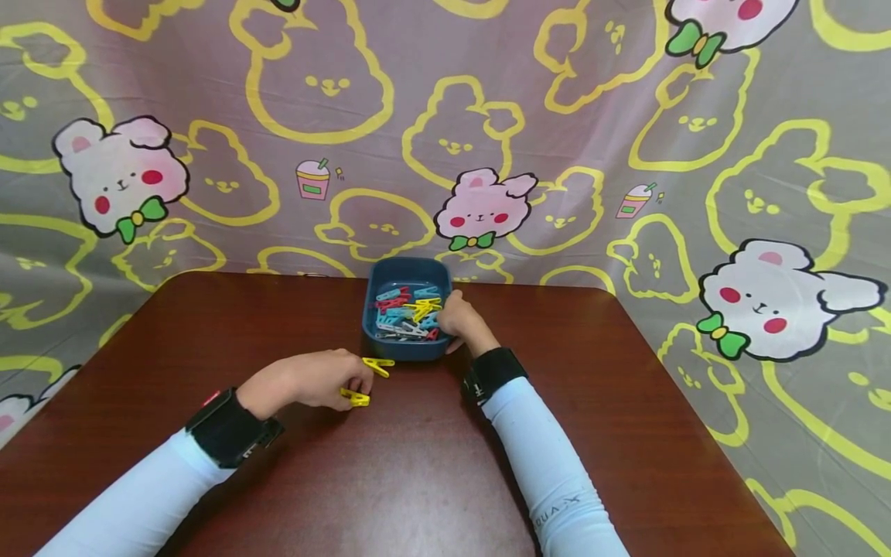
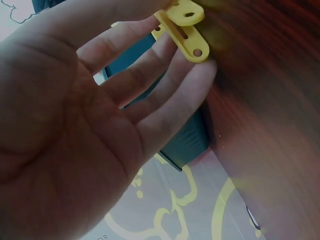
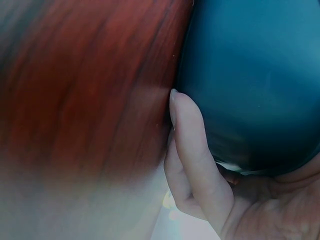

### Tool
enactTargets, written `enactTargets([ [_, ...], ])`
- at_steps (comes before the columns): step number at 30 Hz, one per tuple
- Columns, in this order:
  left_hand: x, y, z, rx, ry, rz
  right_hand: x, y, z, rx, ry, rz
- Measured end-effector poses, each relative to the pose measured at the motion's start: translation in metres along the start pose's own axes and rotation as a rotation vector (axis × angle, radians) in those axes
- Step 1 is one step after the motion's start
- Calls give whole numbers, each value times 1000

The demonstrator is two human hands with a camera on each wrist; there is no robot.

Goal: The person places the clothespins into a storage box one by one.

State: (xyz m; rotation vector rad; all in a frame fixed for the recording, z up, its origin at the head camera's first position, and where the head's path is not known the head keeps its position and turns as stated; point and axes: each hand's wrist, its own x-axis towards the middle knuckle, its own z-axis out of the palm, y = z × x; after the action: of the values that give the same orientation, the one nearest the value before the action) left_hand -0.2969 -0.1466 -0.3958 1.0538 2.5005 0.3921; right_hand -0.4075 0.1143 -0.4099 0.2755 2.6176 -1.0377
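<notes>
A dark blue plastic bin (image 1: 407,352) stands near the table's far edge, with several clothespins (image 1: 406,313) in red, blue, yellow and white inside. At its right side my right hand (image 1: 462,319) grips the wall, the thumb (image 3: 187,125) lying along the outside; the other fingers are partly hidden. In front of the bin, to the left, my left hand (image 1: 323,377) pinches a yellow clothespin (image 2: 187,37) at its fingertips, low over the table. Another yellow clothespin (image 1: 379,366) is close by the left fingers, between them and the bin.
The brown wooden table (image 1: 418,480) has rounded far corners. Right behind it hangs a grey-pink cloth (image 1: 390,170) printed with yellow outlines and cartoon rabbits.
</notes>
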Motion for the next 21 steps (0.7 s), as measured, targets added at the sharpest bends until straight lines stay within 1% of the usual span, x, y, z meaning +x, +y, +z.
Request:
enactTargets([
  [4,0,1,-1,-4,-4,6,0,0,0,-1,-3,5],
  [13,0,1,-2,-23,5,48,-3,-2,0,-3,-3,12],
  [21,-1,3,-3,-27,9,54,-3,-2,0,-1,-4,15],
])
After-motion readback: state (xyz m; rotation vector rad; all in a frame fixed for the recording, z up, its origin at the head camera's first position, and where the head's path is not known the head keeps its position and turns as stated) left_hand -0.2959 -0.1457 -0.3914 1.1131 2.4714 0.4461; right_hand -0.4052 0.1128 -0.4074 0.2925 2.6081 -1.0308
